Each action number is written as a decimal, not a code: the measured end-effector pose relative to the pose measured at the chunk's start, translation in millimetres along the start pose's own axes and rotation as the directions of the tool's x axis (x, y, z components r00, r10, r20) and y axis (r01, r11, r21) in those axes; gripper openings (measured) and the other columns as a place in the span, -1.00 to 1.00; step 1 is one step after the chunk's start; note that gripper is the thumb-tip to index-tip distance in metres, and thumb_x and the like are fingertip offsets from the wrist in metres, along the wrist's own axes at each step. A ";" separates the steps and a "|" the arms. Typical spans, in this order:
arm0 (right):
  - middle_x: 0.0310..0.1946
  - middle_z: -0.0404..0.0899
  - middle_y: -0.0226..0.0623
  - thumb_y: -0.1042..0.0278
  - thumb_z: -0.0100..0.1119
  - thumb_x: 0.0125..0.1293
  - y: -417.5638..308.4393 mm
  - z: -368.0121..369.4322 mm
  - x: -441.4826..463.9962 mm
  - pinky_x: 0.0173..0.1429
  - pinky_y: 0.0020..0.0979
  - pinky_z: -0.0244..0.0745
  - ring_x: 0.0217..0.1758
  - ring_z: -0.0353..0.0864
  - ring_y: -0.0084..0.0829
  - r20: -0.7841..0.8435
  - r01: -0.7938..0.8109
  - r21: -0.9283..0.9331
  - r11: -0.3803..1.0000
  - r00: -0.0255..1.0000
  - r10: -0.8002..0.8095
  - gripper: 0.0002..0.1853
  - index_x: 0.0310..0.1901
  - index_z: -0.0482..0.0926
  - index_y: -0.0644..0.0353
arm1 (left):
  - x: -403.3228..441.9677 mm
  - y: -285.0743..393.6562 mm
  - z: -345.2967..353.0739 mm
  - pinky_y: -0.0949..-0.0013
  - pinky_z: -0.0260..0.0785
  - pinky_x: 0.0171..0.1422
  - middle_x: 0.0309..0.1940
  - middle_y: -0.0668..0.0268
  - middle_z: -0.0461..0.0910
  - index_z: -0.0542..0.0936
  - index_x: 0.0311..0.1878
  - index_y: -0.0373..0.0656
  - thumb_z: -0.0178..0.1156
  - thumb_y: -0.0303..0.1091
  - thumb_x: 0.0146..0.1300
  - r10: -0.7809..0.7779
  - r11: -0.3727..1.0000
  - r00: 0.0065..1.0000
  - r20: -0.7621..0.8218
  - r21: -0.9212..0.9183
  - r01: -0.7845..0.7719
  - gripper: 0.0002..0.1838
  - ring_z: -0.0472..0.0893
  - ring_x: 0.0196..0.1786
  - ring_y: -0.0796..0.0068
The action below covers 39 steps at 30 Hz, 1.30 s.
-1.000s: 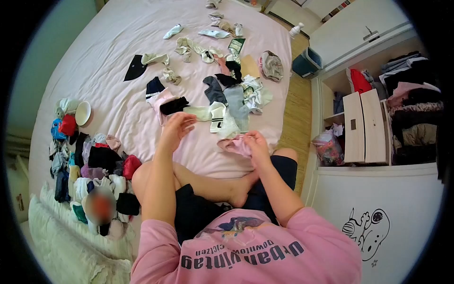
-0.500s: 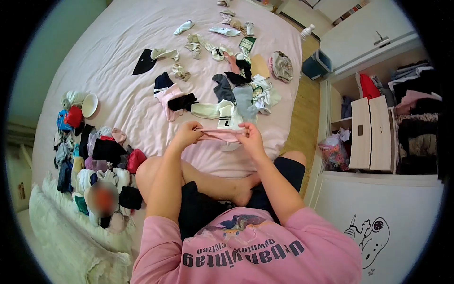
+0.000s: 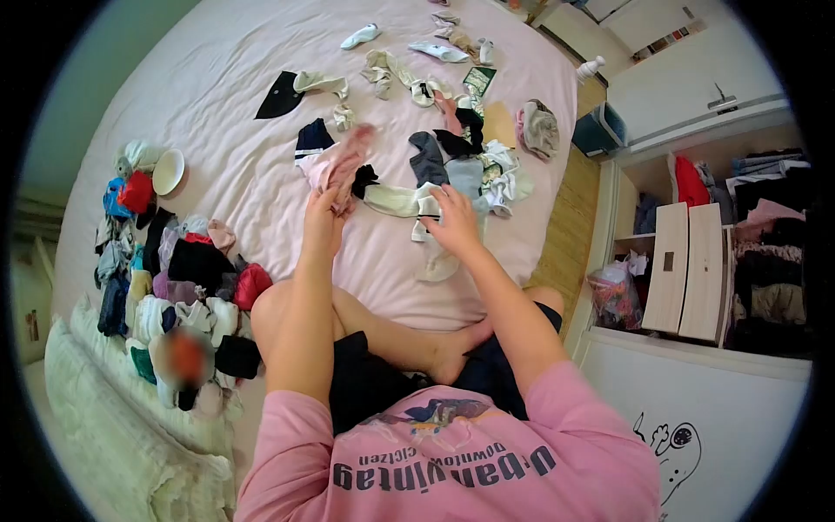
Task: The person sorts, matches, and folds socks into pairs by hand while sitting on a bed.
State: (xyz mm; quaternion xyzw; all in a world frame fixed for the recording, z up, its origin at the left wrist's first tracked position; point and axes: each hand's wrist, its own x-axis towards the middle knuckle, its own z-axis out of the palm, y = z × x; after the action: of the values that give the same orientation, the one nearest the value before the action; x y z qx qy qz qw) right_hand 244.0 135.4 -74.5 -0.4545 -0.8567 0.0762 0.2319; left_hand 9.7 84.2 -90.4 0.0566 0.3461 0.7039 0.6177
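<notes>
Currently, the left hand (image 3: pixel 325 216) grips pink cloth (image 3: pixel 350 158) pointing toward one o'clock; the right hand (image 3: pixel 454 223), fingers parted, overlaps a striped sock (image 3: pixel 424 205), contact unclear.

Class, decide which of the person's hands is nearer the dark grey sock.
Right. The right hand is just below the dark grey sock in the picture; the left hand is farther off, below and to its left.

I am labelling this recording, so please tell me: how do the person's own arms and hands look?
The left hand and the right hand are bare, and so are the forearms; no gloves, watch or bracelet shows. Rings would be hard to tell. Above them are plain pink short sleeves, part of a pink T-shirt with dark lettering on its front.
</notes>
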 end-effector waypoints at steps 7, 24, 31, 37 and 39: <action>0.09 0.34 -0.18 0.14 0.24 -0.06 -2.9 22.9 7.0 0.13 -0.17 0.24 0.10 0.31 -0.14 0.686 -0.165 -0.045 0.985 0.712 0.150 -0.55 -0.05 0.50 -0.02 | 12.4 -5.4 -32.7 0.33 0.29 -0.17 -0.27 0.37 0.48 0.39 -0.08 -0.08 -0.05 -0.32 0.25 -0.138 0.989 0.959 -0.249 0.022 0.148 -0.80 0.46 -0.25 0.49; -0.25 0.46 -0.25 0.60 0.17 0.03 55.0 -31.1 29.3 -0.08 -0.46 0.42 -0.19 0.46 -0.46 0.058 -0.266 0.940 0.215 0.744 0.666 -0.65 -0.09 0.40 0.26 | 11.3 -9.7 -32.5 0.36 0.25 -0.16 -0.26 0.39 0.48 0.41 -0.08 -0.05 -0.02 -0.28 0.21 -0.201 0.972 0.949 -0.241 0.075 0.225 -0.78 0.44 -0.27 0.52; -0.18 0.47 -0.18 0.65 0.06 0.10 108.2 -120.6 -27.2 -0.01 -0.36 0.44 -0.14 0.48 -0.38 0.036 -0.106 0.993 0.043 0.646 0.763 -0.79 -0.19 0.41 0.26 | 6.9 -8.8 -19.3 0.30 0.20 0.01 -0.17 0.40 0.50 0.41 0.03 -0.06 -0.04 -0.11 0.27 -0.169 0.982 0.972 -0.163 0.059 0.181 -0.66 0.44 -0.14 0.50; 0.03 0.39 -0.01 0.47 0.11 0.07 78.5 -85.6 -95.6 0.15 -0.20 0.27 0.08 0.38 -0.09 -0.014 -0.356 0.114 0.928 0.933 0.360 -0.79 -0.23 0.41 0.27 | -2.2 -5.3 -1.5 0.31 0.25 0.01 -0.09 0.40 0.49 0.40 0.05 -0.06 -0.03 -0.12 0.25 -0.065 0.985 0.998 -0.025 0.160 0.068 -0.64 0.45 -0.08 0.52; 0.09 0.30 0.05 0.35 0.18 0.01 94.3 -37.9 -132.2 0.18 -0.17 0.19 0.16 0.27 0.00 0.240 -0.313 -0.065 0.947 0.917 0.320 -0.70 -0.21 0.41 0.22 | -2.3 -6.5 -3.7 0.31 0.27 0.02 -0.08 0.38 0.48 0.40 0.06 -0.07 -0.02 -0.13 0.24 -0.053 0.982 0.998 -0.019 0.181 0.055 -0.63 0.45 -0.06 0.51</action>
State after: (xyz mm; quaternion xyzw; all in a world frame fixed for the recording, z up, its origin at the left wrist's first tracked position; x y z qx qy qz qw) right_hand 395.1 79.1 -116.6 -0.5767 -0.7949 0.1582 0.1021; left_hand 13.8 80.5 -96.0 0.0985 0.4146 0.6527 0.6265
